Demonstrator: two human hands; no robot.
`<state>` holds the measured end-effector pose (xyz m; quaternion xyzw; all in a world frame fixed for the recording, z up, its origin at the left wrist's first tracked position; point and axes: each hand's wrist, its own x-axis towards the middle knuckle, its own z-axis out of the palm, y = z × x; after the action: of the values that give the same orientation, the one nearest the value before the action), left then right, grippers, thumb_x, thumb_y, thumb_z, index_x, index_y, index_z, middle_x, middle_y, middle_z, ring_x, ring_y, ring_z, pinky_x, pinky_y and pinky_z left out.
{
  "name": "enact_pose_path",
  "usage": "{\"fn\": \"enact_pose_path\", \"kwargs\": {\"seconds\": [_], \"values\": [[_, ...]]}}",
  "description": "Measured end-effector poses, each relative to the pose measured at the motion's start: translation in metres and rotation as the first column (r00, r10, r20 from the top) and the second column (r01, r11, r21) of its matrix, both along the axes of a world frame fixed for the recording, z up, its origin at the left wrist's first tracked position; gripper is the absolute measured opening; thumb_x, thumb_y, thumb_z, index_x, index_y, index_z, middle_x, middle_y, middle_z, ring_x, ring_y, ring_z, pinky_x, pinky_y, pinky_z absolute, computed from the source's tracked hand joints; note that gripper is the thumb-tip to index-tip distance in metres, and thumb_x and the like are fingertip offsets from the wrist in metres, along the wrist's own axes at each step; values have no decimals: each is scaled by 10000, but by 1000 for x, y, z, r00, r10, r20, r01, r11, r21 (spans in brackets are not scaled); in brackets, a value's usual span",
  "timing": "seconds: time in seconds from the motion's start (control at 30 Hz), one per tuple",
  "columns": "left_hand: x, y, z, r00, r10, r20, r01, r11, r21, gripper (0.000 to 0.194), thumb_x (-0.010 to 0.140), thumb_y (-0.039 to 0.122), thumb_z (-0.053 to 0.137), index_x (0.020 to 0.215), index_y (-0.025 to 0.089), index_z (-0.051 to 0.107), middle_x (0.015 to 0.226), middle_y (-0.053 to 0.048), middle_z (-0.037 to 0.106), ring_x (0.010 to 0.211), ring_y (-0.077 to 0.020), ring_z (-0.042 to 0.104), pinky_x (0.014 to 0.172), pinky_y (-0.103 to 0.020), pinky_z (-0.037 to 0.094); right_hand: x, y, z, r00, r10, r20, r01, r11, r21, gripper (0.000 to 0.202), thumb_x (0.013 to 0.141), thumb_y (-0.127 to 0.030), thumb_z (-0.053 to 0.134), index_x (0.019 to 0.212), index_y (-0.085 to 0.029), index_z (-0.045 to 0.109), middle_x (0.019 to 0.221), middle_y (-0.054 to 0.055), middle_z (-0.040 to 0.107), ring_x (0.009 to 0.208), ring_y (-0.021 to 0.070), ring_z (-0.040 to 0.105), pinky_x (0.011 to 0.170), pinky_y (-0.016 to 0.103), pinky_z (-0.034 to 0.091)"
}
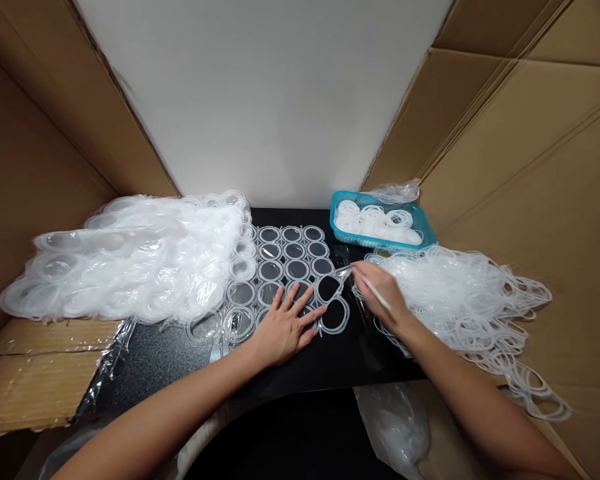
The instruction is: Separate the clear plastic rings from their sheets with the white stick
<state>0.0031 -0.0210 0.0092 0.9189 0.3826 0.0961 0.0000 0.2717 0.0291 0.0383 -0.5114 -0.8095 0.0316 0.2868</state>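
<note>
A clear sheet (283, 269) printed with rows of pale rings lies flat on the black table. My left hand (286, 327) presses on its lower right part, fingers spread. In my right hand (380, 293) is a slim whitish tool that looks like a pair of tweezers (379, 291). Its tip is at the sheet's right edge, where a clear piece is drawn up to a point from one ring (329, 289). Whether the tip or my fingertips grip that piece, I cannot tell. Below it, another ring (336, 315) shows black inside.
At left lies a thick pile of ringed clear sheets (145, 260). Behind on the right, a turquoise basket (337, 230) contains small white rings. A heap of white ring-shaped strips (445, 293) spreads on the right. Cardboard walls (520, 153) and a white panel (270, 100) surround the table.
</note>
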Motion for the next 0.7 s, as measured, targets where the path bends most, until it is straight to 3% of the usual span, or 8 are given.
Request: {"fn": "enact_pose_path", "kwargs": {"seconds": [0.07,0.13,0.23,0.37,0.5,0.6,0.7], "values": [[-2,-6,2,1000,-11,-13,11,1000,1,540,1017,523,402,1534,421,286,1648,-24,195,1510,-351,165,1184,-591,184,24,7,12,971,-240,-12,241,970,22,205,960,-267,411,860,-214,582,826,70,654,743,227,594,676,333,442],[-5,-12,3,1000,-18,-20,18,1000,-6,550,1018,518,404,1541,419,264,1650,-25,186,1510,-355,159,1181,-601,184,50,14,20,914,-405,12,405,914,28,183,901,-270,439,745,-227,525,697,45,596,653,220,539,620,324,383],[-7,-20,5,1000,-18,-21,18,999,-38,589,999,512,460,1544,411,261,1646,-34,200,1507,-370,163,1172,-621,189,80,23,25,872,-488,28,488,873,-9,164,802,-269,478,642,-243,449,640,49,565,644,231,523,625,334,365],[-8,-24,5,999,-28,24,30,997,-73,634,961,518,536,1536,405,295,1639,-46,216,1502,-384,172,1168,-636,188,90,25,33,882,-468,-49,470,882,36,216,818,-350,503,636,-251,444,690,63,575,725,251,544,676,356,405],[-9,-25,4,997,-35,68,41,996,-77,629,969,536,514,1540,400,287,1633,-38,242,1507,-365,167,1183,-614,174,68,16,46,895,-405,-187,424,902,74,261,874,-421,525,689,-237,525,735,44,593,742,226,558,703,346,436],[-8,-24,8,998,-14,57,20,995,-94,641,973,588,460,1545,349,297,1623,-72,267,1502,-358,196,1182,-610,178,42,9,46,890,-317,-328,315,947,-62,239,870,-422,575,732,-227,576,757,39,640,756,215,606,712,336,471],[-1,-16,16,997,34,73,-27,995,-98,643,979,613,412,1515,261,372,1599,-128,312,1484,-335,266,1186,-581,197,15,8,34,835,-217,-506,88,960,-267,226,854,-437,615,797,-219,603,852,50,689,779,214,653,693,328,504]]}}
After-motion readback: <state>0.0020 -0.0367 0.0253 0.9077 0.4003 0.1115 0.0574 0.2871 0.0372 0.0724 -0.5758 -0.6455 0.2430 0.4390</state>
